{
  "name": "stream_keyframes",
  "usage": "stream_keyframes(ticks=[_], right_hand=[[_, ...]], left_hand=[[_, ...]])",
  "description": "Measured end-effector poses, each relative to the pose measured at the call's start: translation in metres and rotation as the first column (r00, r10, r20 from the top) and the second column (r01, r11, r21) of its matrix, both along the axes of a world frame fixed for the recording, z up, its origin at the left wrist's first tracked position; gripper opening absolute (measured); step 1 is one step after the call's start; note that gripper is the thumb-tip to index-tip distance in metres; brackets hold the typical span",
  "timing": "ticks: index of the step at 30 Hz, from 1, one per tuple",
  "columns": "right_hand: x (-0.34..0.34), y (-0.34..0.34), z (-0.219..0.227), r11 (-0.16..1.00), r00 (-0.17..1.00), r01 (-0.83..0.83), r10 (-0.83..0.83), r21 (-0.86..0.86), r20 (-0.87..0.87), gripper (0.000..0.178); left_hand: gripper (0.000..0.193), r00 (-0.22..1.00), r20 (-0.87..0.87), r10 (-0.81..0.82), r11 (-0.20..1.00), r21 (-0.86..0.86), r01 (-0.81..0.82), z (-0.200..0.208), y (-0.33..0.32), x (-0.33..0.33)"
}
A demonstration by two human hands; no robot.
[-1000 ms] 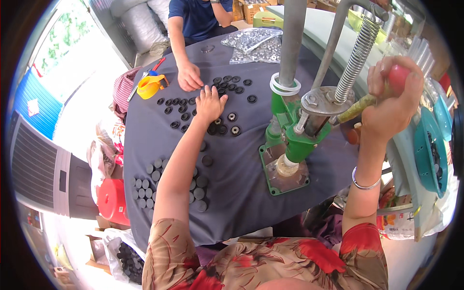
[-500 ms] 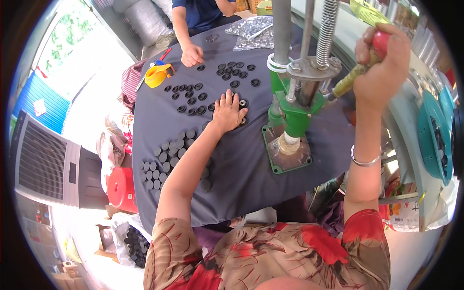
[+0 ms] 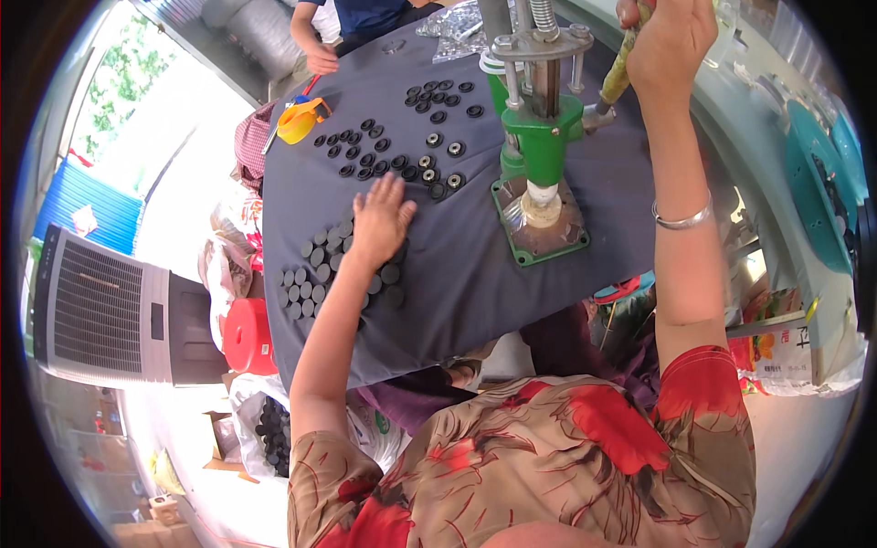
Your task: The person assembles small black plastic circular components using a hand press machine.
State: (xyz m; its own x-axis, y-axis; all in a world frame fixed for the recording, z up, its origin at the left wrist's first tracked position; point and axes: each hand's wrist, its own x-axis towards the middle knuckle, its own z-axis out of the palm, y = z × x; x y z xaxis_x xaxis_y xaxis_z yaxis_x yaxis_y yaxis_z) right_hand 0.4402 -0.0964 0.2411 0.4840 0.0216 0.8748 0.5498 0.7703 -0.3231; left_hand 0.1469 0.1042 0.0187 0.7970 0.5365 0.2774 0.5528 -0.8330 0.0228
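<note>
My left hand point(image 3: 379, 224) is open, palm down and fingers stretched, over the far edge of a group of plain dark grey round pieces point(image 3: 318, 272). Just beyond its fingertips lie several black ringed caps point(image 3: 382, 168); a few beside them have shiny metal centres point(image 3: 456, 148). My right hand point(image 3: 674, 44) is closed round the lever handle point(image 3: 619, 75) of a green hand press point(image 3: 544, 151), high at the right. Under the press's white tip, a pale round block point(image 3: 541, 210) rests on the base plate point(image 3: 565, 239).
Another person's hand point(image 3: 322, 59) is at the table's far left edge. Nearby lies a yellow tape roll point(image 3: 297, 123). More black caps point(image 3: 438, 117) and clear bags of small metal parts point(image 3: 454, 35) are farther back. A red stool point(image 3: 248, 336) stands left.
My left hand has drawn back toward me and left, uncovering caps with metal centres. My right hand still grips the lever. The other person's hand has pulled away from the caps.
</note>
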Motion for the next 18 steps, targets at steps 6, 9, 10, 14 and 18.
stream_keyframes(ticks=[6,9,10,14,18], right_hand=[[-0.002,0.004,0.001,0.999,0.994,-0.038,0.036,-0.012,-0.099,0.021],[0.001,0.004,-0.002,0.999,0.998,-0.033,0.033,0.014,-0.057,0.022],[0.000,0.004,-0.002,1.000,0.997,-0.020,0.020,0.006,-0.069,0.022],[0.005,0.005,-0.003,1.000,0.999,0.003,-0.002,0.020,-0.036,0.021],[0.000,0.004,0.001,1.000,0.998,-0.010,0.011,0.015,-0.064,0.021]], left_hand=[[0.055,0.979,-0.198,0.039,0.997,0.071,-0.025,-0.011,-0.021,-0.019],[0.055,0.976,-0.201,0.083,0.996,0.050,-0.074,-0.010,-0.017,-0.030],[0.054,0.969,-0.228,0.097,0.995,0.042,-0.090,-0.008,-0.016,-0.031],[0.048,0.999,-0.046,0.007,0.996,0.088,-0.003,0.003,-0.021,-0.016],[0.033,0.956,0.259,-0.141,0.988,-0.020,0.151,0.005,-0.018,0.022]])
